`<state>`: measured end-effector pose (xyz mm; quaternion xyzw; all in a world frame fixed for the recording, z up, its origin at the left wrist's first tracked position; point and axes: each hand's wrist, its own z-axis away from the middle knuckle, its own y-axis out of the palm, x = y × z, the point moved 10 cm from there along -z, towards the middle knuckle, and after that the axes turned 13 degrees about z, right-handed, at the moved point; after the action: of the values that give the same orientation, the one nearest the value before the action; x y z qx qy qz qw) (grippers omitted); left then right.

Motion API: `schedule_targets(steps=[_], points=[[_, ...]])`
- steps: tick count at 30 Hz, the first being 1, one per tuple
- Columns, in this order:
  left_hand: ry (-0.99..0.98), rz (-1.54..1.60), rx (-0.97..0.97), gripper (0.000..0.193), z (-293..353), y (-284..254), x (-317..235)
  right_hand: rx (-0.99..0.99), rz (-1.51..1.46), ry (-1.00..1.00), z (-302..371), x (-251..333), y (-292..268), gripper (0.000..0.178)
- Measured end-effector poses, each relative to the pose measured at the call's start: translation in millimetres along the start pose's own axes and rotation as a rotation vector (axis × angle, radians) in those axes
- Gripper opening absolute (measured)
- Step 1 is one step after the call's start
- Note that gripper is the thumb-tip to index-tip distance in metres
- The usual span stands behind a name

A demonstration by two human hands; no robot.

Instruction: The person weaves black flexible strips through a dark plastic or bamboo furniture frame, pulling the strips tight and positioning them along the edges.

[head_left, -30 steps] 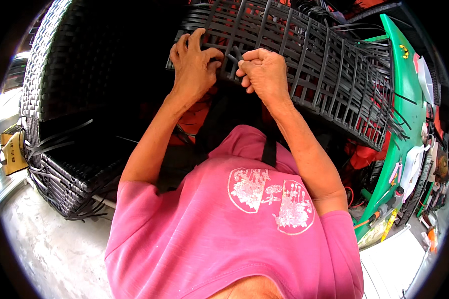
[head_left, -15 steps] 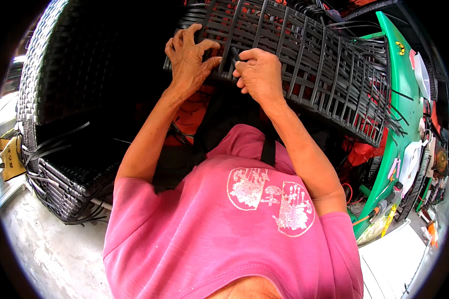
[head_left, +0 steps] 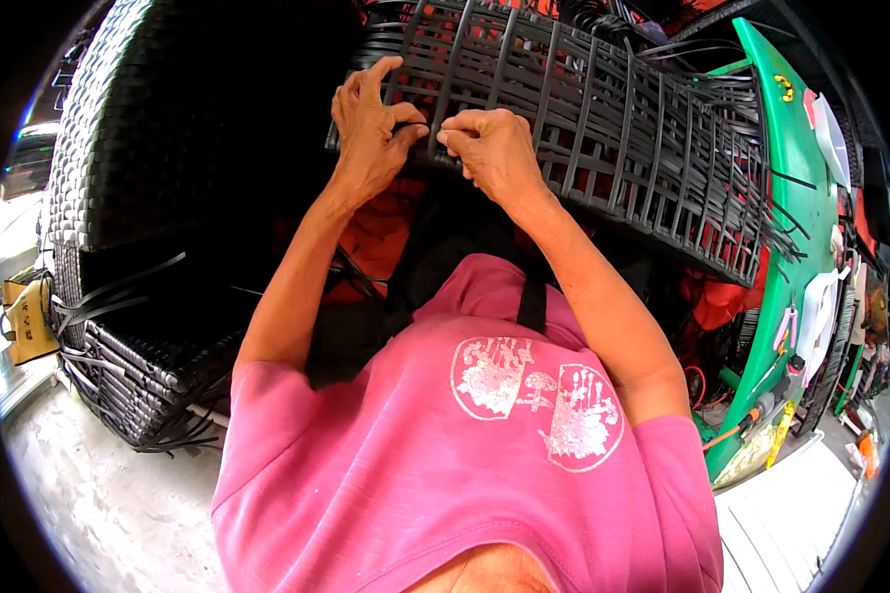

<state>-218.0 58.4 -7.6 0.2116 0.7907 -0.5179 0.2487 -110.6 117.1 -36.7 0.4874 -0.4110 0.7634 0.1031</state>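
A partly woven panel of black plastic rattan strips (head_left: 603,128) lies across my lap, its loose strip ends fanning out at the right. My left hand (head_left: 371,124) rests on the panel's near left edge, thumb and forefinger pinching a strip. Right beside it, my right hand (head_left: 494,148) is curled into a fist around a strip at the same edge; the two hands nearly touch. My pink shirt fills the lower middle of the view.
A finished black woven wicker piece (head_left: 138,198) stands at my left with loose strips sticking out at its base. A green bench (head_left: 791,227) with tools and white containers runs along the right. Grey concrete floor (head_left: 89,504) shows lower left.
Both hands have slid slightly along the panel edge and drawn closer together; the left fingers went from spread flat to pinching a strip.
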Motion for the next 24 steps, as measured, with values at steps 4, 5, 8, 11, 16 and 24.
schedule_targets(steps=[4, 5, 8, 11, 16, 24], points=[[0.043, 0.056, -0.017, 0.013, 6, -5, -10, 0.003, -0.002, -0.041, 4, 4, -3, 0.018], [0.055, 0.053, -0.012, 0.014, 7, -5, -14, -0.056, 0.038, -0.084, 5, 8, -6, 0.016], [0.037, -0.011, -0.029, 0.016, 15, -15, -22, -0.288, 0.233, -0.281, 13, 27, -21, 0.011], [0.03, -0.094, -0.058, 0.016, 30, -38, -37, -0.437, 0.429, -0.548, 32, 60, -32, 0.014], [-0.013, -0.119, -0.09, 0.015, 46, -62, -51, -0.189, 0.233, -0.71, 34, 82, 6, 0.016], [-0.154, 0.242, -0.259, 0.02, 44, -62, -5, 0.126, -0.18, -0.1, 4, 32, 38, 0.016]])
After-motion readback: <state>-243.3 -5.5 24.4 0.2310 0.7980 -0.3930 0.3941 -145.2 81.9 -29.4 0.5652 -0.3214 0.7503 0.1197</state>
